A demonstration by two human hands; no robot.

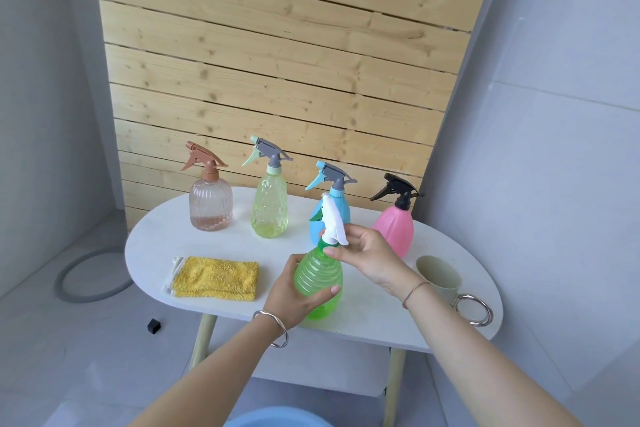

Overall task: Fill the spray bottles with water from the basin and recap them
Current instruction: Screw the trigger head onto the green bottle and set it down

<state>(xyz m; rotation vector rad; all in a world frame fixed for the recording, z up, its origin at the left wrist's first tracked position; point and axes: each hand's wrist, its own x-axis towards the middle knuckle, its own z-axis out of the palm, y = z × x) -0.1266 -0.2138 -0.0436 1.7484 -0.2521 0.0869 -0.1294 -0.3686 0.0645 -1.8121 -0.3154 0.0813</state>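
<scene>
On the white table (381,319) — blue basin (277,419) low at the near side — green bottle (320,282) upright, left hand (294,293) clamped round its body, right hand (369,253) pinching the white spray head (333,224) at its collar. Cap-twist step, I'd say — direction unclear. Next: hold body still, turn.

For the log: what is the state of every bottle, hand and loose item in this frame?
green bottle: upright, gripped by left hand
spray head: on green bottle, pinched by right hand
clear bottle: capped, little liquid
yellow bottle: capped, little liquid
blue bottle: capped, level hidden
pink bottle: capped, level hidden
cup: upright
cloth: folded
</scene>
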